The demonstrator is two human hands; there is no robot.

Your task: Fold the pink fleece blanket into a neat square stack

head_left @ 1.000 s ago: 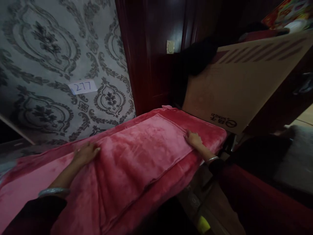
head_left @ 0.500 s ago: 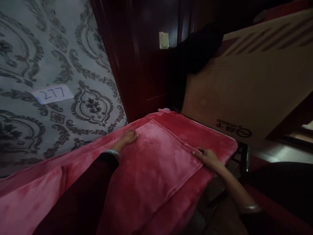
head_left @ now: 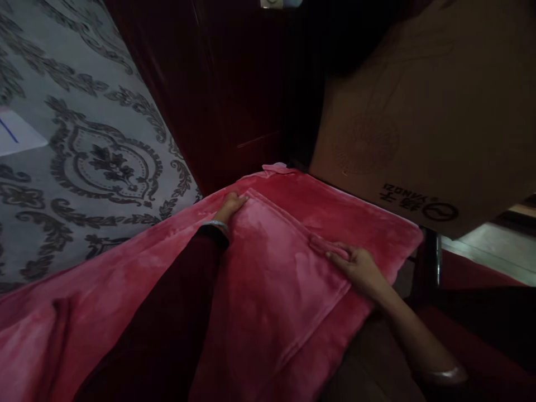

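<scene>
A pink, mottled plush cloth [head_left: 276, 268] lies folded over on a deeper red plush cover [head_left: 343, 204] of the same kind of fabric. At the far left corner of the folded piece, my left hand [head_left: 231, 205] is closed, its thumb on the corner. My right hand [head_left: 355, 265] pinches the right edge of the cloth, where a small roll of fabric stands up between thumb and fingers. Whether the cloth is a garment or a blanket I cannot tell.
Patterned grey wallpaper [head_left: 109, 162] with a white paper label [head_left: 19, 134] is on the left. A dark red wooden panel [head_left: 234, 100] stands behind. A large cardboard box [head_left: 419, 128] leans at the back right, with black cloth [head_left: 335, 39] beside it.
The view has tilted down and moved closer. My left hand has come to the cloth's far corner. My right hand has gathered the right edge into a raised fold.
</scene>
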